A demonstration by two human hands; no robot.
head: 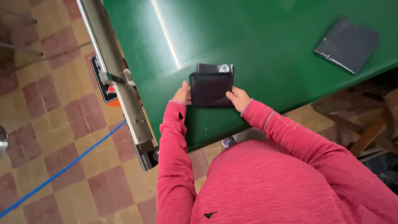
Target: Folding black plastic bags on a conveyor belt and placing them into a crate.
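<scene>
Hands clamp a folded black plastic bag [211,86] from both sides on the green table [257,45]: left hand [183,93], right hand [237,98]. It lies straight ahead between them, roughly square, both hands equally near.

- My left hand [182,93] and right hand [238,98] grip the sides of a folded black plastic bag [210,87] on the green table [257,49].
- Another folded bag [347,45] lies well apart, far right.
- A blue cable [58,174] crosses the checkered floor [62,95].

Two folded black plastic bags [211,86] [347,45], one green table [257,37], two hands [182,93] [237,98].
</scene>
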